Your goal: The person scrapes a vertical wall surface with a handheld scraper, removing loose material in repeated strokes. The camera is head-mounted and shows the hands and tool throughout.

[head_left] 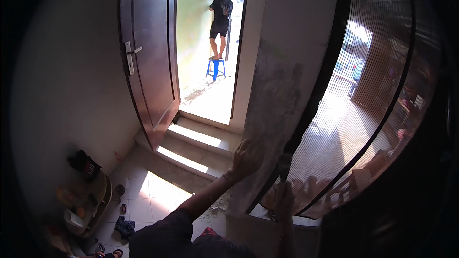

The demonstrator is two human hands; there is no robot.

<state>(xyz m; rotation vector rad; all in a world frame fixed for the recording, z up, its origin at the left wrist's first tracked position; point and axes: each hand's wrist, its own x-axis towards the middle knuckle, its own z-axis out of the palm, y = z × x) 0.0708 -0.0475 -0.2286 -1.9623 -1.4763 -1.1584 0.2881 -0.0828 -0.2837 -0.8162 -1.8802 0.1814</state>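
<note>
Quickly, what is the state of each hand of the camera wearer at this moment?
Left hand: at the wall; open or closed cannot be told.
Right hand: closed around a tool, too dim to identify.

Cannot name the dark upright tool (pixel 285 164) in the shadowed bare right hand (pixel 284 199), nor tell the hold of the blurred bare left hand (pixel 246 157). Cannot identify dim objects (pixel 71 198) on the rounded brown wooden tabletop (pixel 99 184), nor the tiny pale print (pixel 226 9) on the distant black shirt (pixel 219 4).

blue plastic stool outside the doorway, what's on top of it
A person in dark shirt and shorts stands on the blue plastic stool; whatever lies beneath their feet is covered.
</note>
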